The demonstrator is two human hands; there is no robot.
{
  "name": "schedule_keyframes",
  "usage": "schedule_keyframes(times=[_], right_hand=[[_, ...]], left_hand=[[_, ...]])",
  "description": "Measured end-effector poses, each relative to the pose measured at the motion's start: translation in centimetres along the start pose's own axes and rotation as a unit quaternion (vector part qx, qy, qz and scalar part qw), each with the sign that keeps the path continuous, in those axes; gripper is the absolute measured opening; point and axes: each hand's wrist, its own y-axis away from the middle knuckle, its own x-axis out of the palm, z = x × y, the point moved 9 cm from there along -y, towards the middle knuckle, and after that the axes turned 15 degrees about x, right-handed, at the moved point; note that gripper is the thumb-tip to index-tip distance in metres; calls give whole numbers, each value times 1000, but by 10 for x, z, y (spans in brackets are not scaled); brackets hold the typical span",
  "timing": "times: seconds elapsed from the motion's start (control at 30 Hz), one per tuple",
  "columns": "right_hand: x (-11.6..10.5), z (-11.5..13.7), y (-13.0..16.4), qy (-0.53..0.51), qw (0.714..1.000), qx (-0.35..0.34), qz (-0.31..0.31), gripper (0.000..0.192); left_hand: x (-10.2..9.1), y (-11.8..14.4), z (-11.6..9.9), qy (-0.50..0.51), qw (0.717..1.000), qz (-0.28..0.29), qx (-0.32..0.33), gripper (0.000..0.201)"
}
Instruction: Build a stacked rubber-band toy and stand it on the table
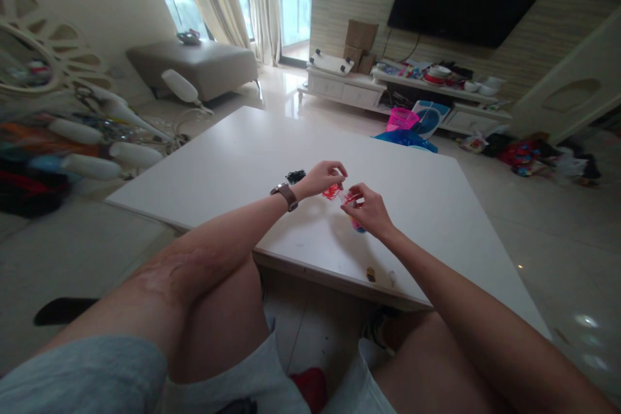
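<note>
Over the white low table (233,162) my left hand (324,178) pinches the top of a small clear plastic bag (334,191) with red bits inside. My right hand (367,209) grips the other side of the same bag, and a pink and blue piece (358,227) shows under its palm. A brown watch (286,195) sits on my left wrist. A small black clump (295,175) lies on the table just left of my left hand.
Two tiny items (371,274) lie near the table's front edge. A pink basket (401,119) and a blue bag (406,139) stand beyond the far edge. A TV cabinet (339,89), a grey bench (194,65) and floor clutter surround the table.
</note>
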Motion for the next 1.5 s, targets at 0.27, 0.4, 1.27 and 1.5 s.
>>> schedule_keyframes(times=[0.27, 0.4, 1.27, 1.5], right_hand=[[-3, 2, 1, 43, 999, -23, -9, 27], [-1, 2, 2, 59, 998, -28, -6, 29], [-7, -6, 2, 171, 985, 2, 15, 25], [-6, -11, 1, 190, 981, 23, 32, 30]], left_hand=[[-15, 20, 81, -286, 947, 101, -102, 54], [-5, 33, 100, -355, 912, 147, -143, 73], [-9, 10, 81, -334, 929, 146, -68, 12], [16, 5, 44, -205, 966, 152, -35, 9]])
